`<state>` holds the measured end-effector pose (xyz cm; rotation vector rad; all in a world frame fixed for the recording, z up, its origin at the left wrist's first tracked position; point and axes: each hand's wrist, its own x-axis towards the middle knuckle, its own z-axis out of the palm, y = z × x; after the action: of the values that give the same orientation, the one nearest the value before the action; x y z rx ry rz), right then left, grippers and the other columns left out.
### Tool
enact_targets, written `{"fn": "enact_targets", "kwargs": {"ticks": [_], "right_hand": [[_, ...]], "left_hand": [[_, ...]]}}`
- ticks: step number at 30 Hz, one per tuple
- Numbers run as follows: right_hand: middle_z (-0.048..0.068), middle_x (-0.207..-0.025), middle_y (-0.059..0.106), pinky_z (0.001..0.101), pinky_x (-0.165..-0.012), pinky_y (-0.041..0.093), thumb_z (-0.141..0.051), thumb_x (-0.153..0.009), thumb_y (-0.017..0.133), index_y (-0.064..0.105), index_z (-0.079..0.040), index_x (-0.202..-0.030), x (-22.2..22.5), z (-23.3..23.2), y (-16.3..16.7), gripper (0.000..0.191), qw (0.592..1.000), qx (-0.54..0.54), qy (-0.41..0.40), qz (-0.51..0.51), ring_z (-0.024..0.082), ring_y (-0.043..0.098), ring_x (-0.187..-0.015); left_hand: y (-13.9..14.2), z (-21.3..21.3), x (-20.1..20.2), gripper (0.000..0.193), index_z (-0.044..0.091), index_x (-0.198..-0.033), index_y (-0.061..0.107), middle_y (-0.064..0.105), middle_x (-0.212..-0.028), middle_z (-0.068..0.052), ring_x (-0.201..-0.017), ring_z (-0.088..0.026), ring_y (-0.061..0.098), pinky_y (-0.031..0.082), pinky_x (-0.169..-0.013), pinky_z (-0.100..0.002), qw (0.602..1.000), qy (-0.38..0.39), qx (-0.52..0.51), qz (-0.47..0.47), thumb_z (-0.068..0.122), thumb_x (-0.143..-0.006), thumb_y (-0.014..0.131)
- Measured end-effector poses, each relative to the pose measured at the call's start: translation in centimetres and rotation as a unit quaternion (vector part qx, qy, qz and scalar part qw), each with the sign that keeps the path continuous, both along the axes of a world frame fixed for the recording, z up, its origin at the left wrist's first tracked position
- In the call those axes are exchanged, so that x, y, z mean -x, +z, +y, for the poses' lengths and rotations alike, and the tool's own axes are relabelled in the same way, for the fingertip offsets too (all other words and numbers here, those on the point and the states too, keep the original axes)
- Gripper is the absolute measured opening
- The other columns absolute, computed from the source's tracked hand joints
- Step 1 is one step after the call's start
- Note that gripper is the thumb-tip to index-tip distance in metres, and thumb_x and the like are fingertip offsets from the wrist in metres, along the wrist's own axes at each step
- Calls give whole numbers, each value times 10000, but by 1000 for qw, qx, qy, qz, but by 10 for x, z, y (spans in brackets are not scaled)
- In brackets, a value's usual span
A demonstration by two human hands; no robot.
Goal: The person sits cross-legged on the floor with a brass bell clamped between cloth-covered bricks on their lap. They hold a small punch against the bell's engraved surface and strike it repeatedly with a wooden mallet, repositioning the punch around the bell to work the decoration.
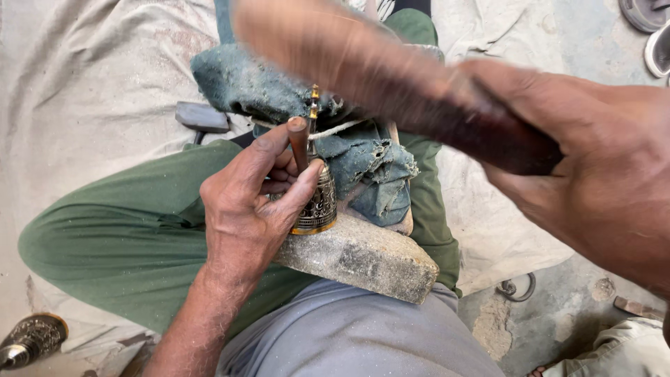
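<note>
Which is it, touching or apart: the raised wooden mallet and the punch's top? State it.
Apart. The head view shows the wooden mallet, blurred in the right hand, raised above the punch, with cloth visible between them.

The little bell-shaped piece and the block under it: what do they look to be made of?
The bell-shaped piece looks like metal, probably brass: a golden rim shows below dark, finely engraved sides with some sheen. The block looks like rough grey stone or concrete: matte, grainy, with chipped edges. The left hand steadies both the piece and a brown, smooth punch, perhaps wood.

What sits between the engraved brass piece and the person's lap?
In the head view, a grey stone block lies under the engraved brass piece, resting on the green trouser leg.
</note>
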<state>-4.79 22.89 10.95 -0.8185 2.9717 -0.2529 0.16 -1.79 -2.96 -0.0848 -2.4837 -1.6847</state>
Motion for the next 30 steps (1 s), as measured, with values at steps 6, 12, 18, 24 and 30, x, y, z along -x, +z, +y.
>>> {"fn": "enact_targets", "kwargs": {"ticks": [6,12,18,24,30], "right_hand": [[137,-934,730,325,-585,569,-74,-872,803,636,-71,-1390,1,0,1,545,1000,7,-10,-11,188,704,-673],[139,-949,740,305,-607,575,-47,-878,810,665,-68,-1369,2,1,0,512,1000,10,-21,-16,182,718,-689],[154,-936,708,301,-636,569,-53,-892,801,687,-48,-1320,3,0,5,443,999,27,-23,-26,191,697,-747],[163,-980,717,293,-697,566,-36,-885,758,636,10,-1344,-1,-4,8,477,996,84,-3,-29,178,704,-800],[161,-936,715,311,-659,570,-36,-889,789,638,6,-1356,0,1,11,493,998,57,8,-4,180,706,-759]], "left_hand": [[0,-1,1,475,68,-1366,654,716,-918,-20,-821,-37,670,629,-756,-215,1000,-3,2,6,71,-923,828],[0,-1,1,480,58,-1366,654,723,-919,-20,-816,-41,679,623,-740,-215,1000,-9,3,6,75,-918,827],[2,-2,2,471,55,-1347,665,697,-863,-26,-767,-46,651,616,-713,-214,1000,-10,12,5,80,-909,838],[0,-2,2,432,36,-1280,676,667,-816,-19,-720,-44,640,606,-675,-223,1000,1,19,-3,97,-889,850],[3,0,0,417,34,-1257,681,673,-818,-26,-723,-49,656,615,-687,-225,1000,-1,27,8,104,-886,857]]}}
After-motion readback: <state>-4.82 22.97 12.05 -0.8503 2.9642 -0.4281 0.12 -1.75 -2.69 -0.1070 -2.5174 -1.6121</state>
